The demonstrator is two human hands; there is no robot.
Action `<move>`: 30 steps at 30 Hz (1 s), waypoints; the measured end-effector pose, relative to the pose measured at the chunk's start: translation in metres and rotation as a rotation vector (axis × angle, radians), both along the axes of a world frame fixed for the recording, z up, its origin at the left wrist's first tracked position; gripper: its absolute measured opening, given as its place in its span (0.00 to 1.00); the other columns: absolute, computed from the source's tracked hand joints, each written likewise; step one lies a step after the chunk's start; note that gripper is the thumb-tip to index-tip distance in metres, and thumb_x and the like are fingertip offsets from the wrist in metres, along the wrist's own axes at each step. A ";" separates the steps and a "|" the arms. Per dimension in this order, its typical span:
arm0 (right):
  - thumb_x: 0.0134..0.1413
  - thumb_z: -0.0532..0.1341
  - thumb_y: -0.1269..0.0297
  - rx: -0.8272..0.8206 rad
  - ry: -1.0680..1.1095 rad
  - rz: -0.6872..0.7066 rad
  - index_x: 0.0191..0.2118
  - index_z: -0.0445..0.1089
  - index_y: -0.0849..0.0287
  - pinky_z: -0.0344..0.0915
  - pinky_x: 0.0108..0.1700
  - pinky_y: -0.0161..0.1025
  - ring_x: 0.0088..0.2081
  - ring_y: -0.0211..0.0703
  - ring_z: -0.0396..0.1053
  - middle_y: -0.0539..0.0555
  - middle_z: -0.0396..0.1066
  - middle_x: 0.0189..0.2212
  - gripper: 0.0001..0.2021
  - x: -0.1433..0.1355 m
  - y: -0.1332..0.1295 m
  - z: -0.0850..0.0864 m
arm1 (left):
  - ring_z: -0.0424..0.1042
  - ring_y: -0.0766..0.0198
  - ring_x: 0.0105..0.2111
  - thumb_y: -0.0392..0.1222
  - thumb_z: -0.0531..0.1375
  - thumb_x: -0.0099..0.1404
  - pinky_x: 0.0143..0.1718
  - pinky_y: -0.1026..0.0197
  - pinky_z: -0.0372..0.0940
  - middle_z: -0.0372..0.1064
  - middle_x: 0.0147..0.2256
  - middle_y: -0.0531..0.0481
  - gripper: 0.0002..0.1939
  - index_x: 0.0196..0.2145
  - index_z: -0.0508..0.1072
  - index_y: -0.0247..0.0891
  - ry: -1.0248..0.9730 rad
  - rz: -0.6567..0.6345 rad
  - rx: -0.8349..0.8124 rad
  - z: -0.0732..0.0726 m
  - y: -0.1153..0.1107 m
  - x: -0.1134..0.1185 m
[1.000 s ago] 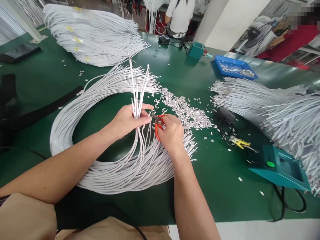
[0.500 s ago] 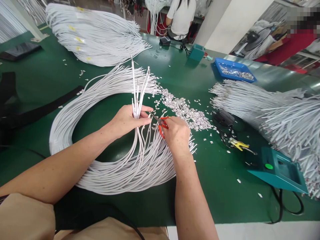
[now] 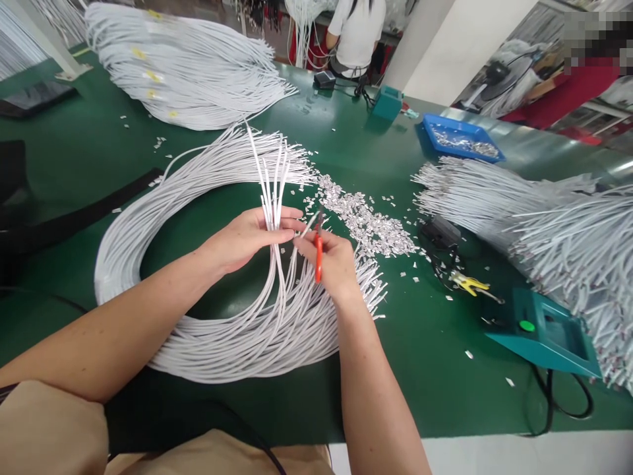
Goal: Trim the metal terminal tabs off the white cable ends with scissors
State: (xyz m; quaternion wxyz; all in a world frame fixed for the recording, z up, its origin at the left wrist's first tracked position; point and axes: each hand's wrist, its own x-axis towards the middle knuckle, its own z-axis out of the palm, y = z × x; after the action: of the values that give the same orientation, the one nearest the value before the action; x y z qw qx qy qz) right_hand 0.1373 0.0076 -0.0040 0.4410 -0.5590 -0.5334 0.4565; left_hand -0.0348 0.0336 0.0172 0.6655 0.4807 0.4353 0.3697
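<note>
My left hand (image 3: 250, 236) is closed round several white cables (image 3: 271, 191), whose ends stick up above the fingers. Their lower parts curve down into the big looped bundle of white cables (image 3: 222, 356) on the table. Close beside it, my right hand (image 3: 330, 260) grips a pair of red-handled pliers (image 3: 319, 254), the dark jaws pointing up and away. A single cable end (image 3: 310, 224) slants up at the thumb and fingertips of my right hand, which seem to pinch it too. The palm hides part of the pliers.
Small silvery-white scraps (image 3: 370, 224) lie heaped beyond my right hand. More cable bundles rest at the back left (image 3: 188, 72) and right (image 3: 494, 191). A blue tray (image 3: 462, 138), yellow-handled tool (image 3: 469, 284) and teal device (image 3: 544, 333) are on the right. A person (image 3: 357, 36) is across the table.
My right hand has shifted left, nearer my left hand, and the pliers have turned from pointing left to upright. A cable end now shows at its fingertips. The held cables lean further left.
</note>
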 end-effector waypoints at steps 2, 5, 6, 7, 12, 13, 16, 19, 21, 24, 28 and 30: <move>0.49 0.63 0.52 0.048 -0.077 -0.273 0.31 0.74 0.58 0.61 0.35 0.39 0.29 0.40 0.64 0.51 0.70 0.27 0.13 0.004 0.001 -0.002 | 0.72 0.58 0.47 0.34 0.66 0.54 0.53 0.52 0.61 0.75 0.45 0.44 0.19 0.45 0.75 0.38 0.004 -0.040 -0.024 0.000 0.000 0.000; 0.54 0.60 0.54 0.246 -0.211 -0.553 0.35 0.72 0.57 0.61 0.39 0.42 0.35 0.43 0.66 0.55 0.70 0.33 0.11 0.005 -0.001 0.002 | 0.73 0.59 0.45 0.29 0.65 0.52 0.49 0.53 0.64 0.76 0.44 0.44 0.21 0.45 0.74 0.39 0.009 -0.089 -0.076 0.002 0.000 0.000; 0.54 0.60 0.56 0.306 -0.232 -0.550 0.33 0.71 0.57 0.61 0.40 0.41 0.35 0.43 0.65 0.54 0.69 0.32 0.10 0.004 -0.002 0.004 | 0.73 0.59 0.46 0.28 0.65 0.51 0.48 0.54 0.64 0.76 0.44 0.45 0.22 0.45 0.74 0.39 -0.003 -0.096 -0.095 0.002 0.000 0.001; 0.55 0.59 0.57 0.345 -0.235 -0.495 0.31 0.69 0.57 0.61 0.39 0.40 0.34 0.42 0.65 0.53 0.68 0.31 0.09 0.001 -0.004 0.006 | 0.73 0.59 0.46 0.29 0.65 0.52 0.47 0.55 0.64 0.76 0.44 0.45 0.21 0.45 0.74 0.39 -0.025 -0.093 -0.111 0.002 0.000 0.001; 0.50 0.64 0.59 0.275 -0.290 0.052 0.24 0.67 0.56 0.59 0.32 0.38 0.28 0.38 0.61 0.50 0.66 0.26 0.10 -0.009 -0.008 0.009 | 0.73 0.59 0.43 0.46 0.64 0.60 0.42 0.58 0.66 0.75 0.43 0.45 0.13 0.41 0.76 0.39 -0.134 -0.039 -0.166 0.001 0.001 0.002; 0.48 0.65 0.59 0.251 -0.333 0.105 0.23 0.67 0.56 0.58 0.32 0.38 0.28 0.38 0.61 0.50 0.66 0.25 0.10 -0.010 -0.008 0.008 | 0.73 0.59 0.42 0.49 0.63 0.60 0.41 0.58 0.66 0.75 0.43 0.44 0.14 0.40 0.76 0.40 -0.138 -0.031 -0.172 0.000 0.001 0.002; 0.47 0.64 0.60 0.196 -0.416 0.161 0.19 0.61 0.57 0.56 0.31 0.37 0.26 0.38 0.59 0.49 0.64 0.23 0.14 -0.010 -0.007 0.006 | 0.73 0.57 0.44 0.54 0.62 0.60 0.41 0.56 0.67 0.75 0.44 0.43 0.17 0.39 0.77 0.39 -0.170 -0.005 -0.202 0.000 0.001 0.004; 0.46 0.62 0.63 0.153 -0.409 0.163 0.17 0.58 0.57 0.54 0.29 0.37 0.24 0.36 0.56 0.47 0.61 0.20 0.14 -0.010 -0.008 0.007 | 0.73 0.56 0.44 0.56 0.61 0.61 0.42 0.55 0.67 0.75 0.43 0.42 0.19 0.36 0.76 0.36 -0.231 0.052 -0.249 -0.001 0.001 0.006; 0.43 0.62 0.65 0.145 -0.318 0.166 0.19 0.62 0.57 0.55 0.30 0.36 0.25 0.36 0.58 0.47 0.63 0.21 0.09 -0.011 -0.009 0.011 | 0.73 0.57 0.43 0.54 0.60 0.62 0.43 0.56 0.67 0.75 0.41 0.42 0.17 0.34 0.75 0.35 -0.302 0.118 -0.285 -0.003 0.003 0.006; 0.42 0.64 0.64 0.094 -0.086 0.175 0.23 0.69 0.58 0.59 0.32 0.35 0.27 0.36 0.61 0.47 0.66 0.24 0.05 -0.012 -0.010 0.017 | 0.73 0.60 0.41 0.52 0.59 0.64 0.44 0.56 0.68 0.75 0.40 0.45 0.16 0.31 0.72 0.35 -0.406 0.236 -0.365 -0.007 0.007 0.005; 0.42 0.66 0.60 -0.062 0.054 0.044 0.24 0.71 0.60 0.57 0.30 0.35 0.24 0.34 0.58 0.46 0.64 0.21 0.08 -0.011 -0.009 0.019 | 0.72 0.61 0.38 0.55 0.63 0.59 0.41 0.56 0.67 0.73 0.36 0.46 0.18 0.32 0.72 0.36 -0.331 0.164 -0.340 -0.007 0.005 0.005; 0.41 0.66 0.60 -0.119 0.074 0.025 0.25 0.72 0.60 0.57 0.29 0.35 0.24 0.34 0.58 0.46 0.65 0.21 0.09 -0.009 -0.007 0.017 | 0.71 0.64 0.34 0.49 0.68 0.54 0.37 0.60 0.65 0.72 0.33 0.49 0.15 0.33 0.72 0.36 -0.212 0.076 -0.222 -0.006 0.001 0.007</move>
State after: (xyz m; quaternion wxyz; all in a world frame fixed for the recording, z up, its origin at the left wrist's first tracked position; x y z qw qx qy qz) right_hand 0.1283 0.0005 0.0127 0.4208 -0.5602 -0.4956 0.5133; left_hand -0.0275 0.0349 0.0108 0.7424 0.3454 0.4185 0.3929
